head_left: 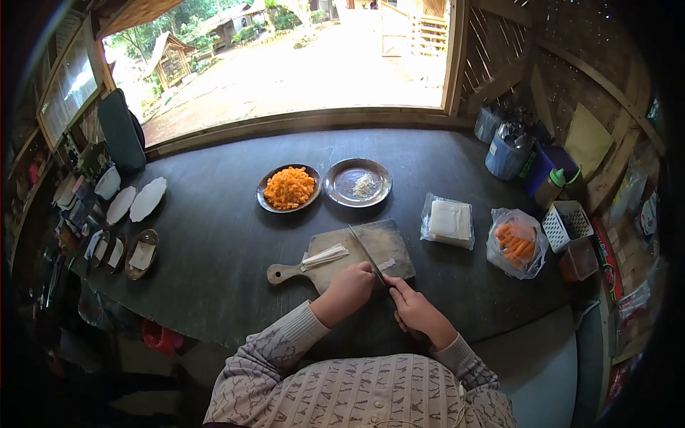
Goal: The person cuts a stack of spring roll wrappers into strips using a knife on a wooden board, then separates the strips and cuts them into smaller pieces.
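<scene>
A kitchen knife [365, 250] slants across the wooden cutting board [389, 239], its tip toward the far edge. My right hand [419, 311] is closed round the knife's handle. Close against the blade, my left hand [348, 289] has its fingers curled in; whatever they hold, if anything, is hidden. Thin whitish strips [325, 257] lie in a bundle on the board, by its handle. A small pale piece [387, 264] rests to the right of the blade. Beyond the board stand a plate of diced carrots [289, 188] and a plate [342, 196] with small white bits [364, 186].
Right of the board lie a plastic-wrapped stack of white square sheets [448, 220] and a bag of carrots [517, 242]. A utensil bucket [505, 158] and white basket [567, 225] line the right side. White oval plates [148, 200] and small dishes [142, 255] sit left.
</scene>
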Motion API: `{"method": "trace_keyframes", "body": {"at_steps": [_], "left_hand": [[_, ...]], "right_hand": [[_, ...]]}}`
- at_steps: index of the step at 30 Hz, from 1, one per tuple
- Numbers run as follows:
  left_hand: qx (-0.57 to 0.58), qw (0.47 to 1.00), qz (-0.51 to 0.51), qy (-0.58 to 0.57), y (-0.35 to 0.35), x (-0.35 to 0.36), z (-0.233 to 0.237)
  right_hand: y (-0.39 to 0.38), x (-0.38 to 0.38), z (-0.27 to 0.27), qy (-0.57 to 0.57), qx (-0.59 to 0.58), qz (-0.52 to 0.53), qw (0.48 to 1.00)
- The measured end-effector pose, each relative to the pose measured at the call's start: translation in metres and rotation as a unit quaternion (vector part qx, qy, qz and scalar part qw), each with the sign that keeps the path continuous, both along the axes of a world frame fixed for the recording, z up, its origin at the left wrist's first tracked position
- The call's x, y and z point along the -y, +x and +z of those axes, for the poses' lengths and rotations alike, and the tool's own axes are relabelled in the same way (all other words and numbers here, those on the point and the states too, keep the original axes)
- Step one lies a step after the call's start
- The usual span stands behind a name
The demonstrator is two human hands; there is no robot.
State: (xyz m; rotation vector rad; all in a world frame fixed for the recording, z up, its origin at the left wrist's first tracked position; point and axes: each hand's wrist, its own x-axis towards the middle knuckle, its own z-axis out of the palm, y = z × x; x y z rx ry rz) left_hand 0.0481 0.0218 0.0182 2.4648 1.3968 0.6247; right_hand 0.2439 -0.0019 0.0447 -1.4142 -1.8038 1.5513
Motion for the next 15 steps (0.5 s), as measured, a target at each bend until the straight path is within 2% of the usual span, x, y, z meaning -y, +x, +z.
{"method": "trace_keyframes", "body": {"at_steps": [4, 10, 13, 15], "left_hand": [[0.023, 0.999, -0.017, 0.016, -0.001, 0.0, 0.004], [-0.019, 1.0, 0.009, 0.01, 0.001, -0.001, -0.005], [-0.029, 0.999, 0.029, -0.007, 0.003, 0.0, -0.004], [0.012, 0.999, 0.036, 0.016, 0.004, 0.001, -0.005]], "right_hand": [[0.009, 0.011, 0.007, -0.013, 0.006, 0.003, 1.0], [0.016, 0.027, 0.006, -0.031, -0.016, -0.001, 0.999], [0.012, 0.028, 0.002, -0.017, -0.016, 0.003, 1.0], [0.009, 0.028, 0.0, 0.015, -0.005, 0.004, 1.0]]}}
